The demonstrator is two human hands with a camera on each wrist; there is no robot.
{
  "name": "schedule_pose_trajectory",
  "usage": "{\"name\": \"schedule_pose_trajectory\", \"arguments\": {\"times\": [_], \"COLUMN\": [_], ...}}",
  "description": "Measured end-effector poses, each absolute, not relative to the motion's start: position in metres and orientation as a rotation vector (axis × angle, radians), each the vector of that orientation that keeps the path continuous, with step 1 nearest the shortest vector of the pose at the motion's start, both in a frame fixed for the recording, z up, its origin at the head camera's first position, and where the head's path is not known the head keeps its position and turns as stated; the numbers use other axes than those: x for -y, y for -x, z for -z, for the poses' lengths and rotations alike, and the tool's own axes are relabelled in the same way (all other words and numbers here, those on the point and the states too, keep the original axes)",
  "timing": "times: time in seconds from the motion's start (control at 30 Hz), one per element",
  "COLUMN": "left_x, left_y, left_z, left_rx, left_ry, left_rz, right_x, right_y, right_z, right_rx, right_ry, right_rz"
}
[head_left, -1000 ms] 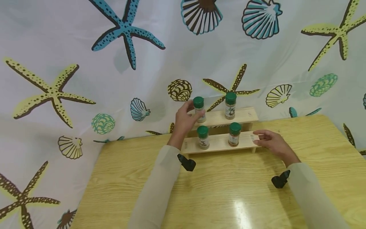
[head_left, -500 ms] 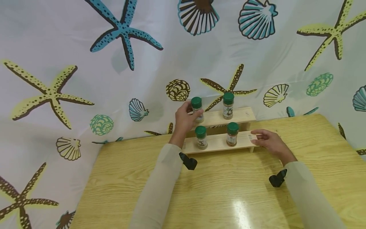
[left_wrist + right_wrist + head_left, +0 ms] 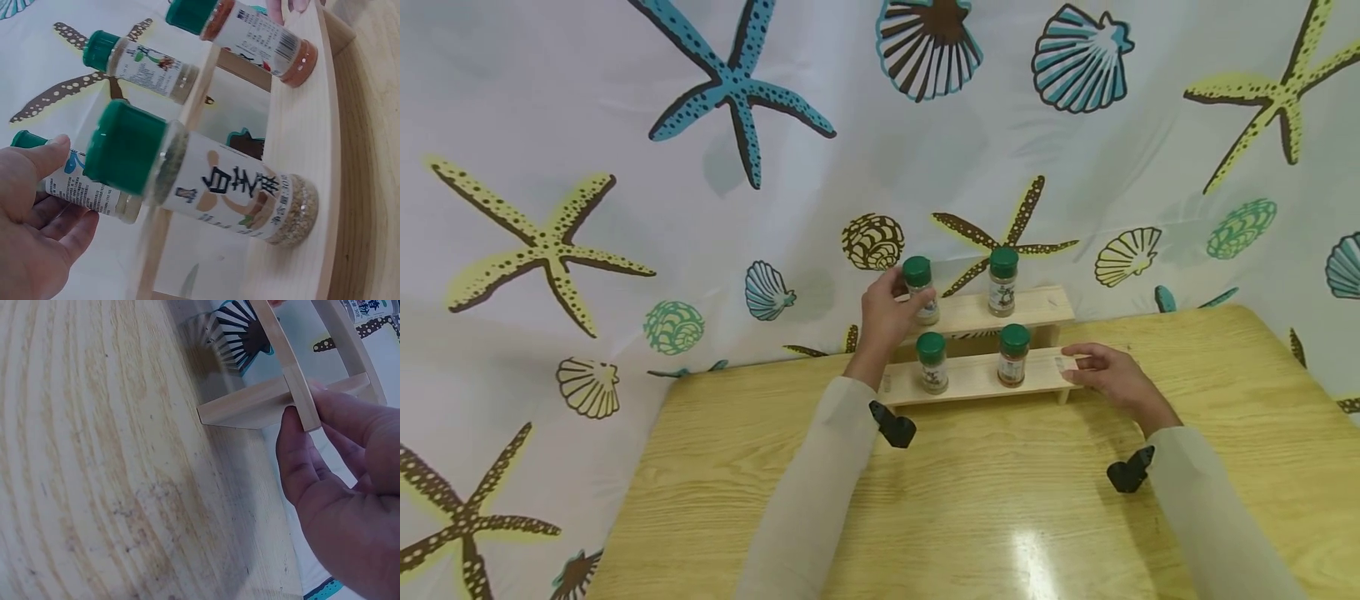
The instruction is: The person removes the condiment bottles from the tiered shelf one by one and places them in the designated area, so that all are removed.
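Observation:
A two-tier wooden spice rack (image 3: pixel 966 379) bears seasoning jars with green caps. My left hand (image 3: pixel 883 317) holds the upper left jar (image 3: pixel 928 312), thumb in front and fingers behind it; the left wrist view shows this jar (image 3: pixel 87 190) upright on the upper tier. Beside it stands the upper right jar (image 3: pixel 1002 292). On the lower tier are the lower left jar (image 3: pixel 934 375) and the reddish lower right jar (image 3: pixel 1011 367). At the rack's right end my right hand (image 3: pixel 1116 379) pinches the lower board (image 3: pixel 299 387) between thumb and fingers.
The rack stands on a wood-grain table (image 3: pixel 970 483), close to its back edge. Behind hangs a white cloth (image 3: pixel 820 192) printed with starfish and shells. Small black cameras (image 3: pixel 893 425) are worn at both wrists.
The head view shifts slightly. Both hands keep their hold on the jar and the rack's board, and the jars stay in the same places.

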State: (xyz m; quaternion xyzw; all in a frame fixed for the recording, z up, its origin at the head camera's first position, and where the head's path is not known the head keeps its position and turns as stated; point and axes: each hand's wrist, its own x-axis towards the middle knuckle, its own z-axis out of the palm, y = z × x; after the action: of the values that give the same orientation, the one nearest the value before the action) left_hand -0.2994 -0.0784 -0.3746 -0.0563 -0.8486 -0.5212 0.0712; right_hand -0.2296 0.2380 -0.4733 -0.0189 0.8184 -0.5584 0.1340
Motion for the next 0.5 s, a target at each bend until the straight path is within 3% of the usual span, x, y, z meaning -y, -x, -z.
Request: {"name": "schedule_pose_trajectory", "arguments": {"times": [0.5], "left_x": [0.111], "left_y": [0.269], "left_z": [0.344], "left_rx": [2.439], "left_ry": [0.264], "left_rz": [1.644], "right_x": [-0.235], "right_y": [0.227], "right_z": [0.472], "right_rx": [-2.374], "right_ry": [0.061], "right_rz": [1.600]}}
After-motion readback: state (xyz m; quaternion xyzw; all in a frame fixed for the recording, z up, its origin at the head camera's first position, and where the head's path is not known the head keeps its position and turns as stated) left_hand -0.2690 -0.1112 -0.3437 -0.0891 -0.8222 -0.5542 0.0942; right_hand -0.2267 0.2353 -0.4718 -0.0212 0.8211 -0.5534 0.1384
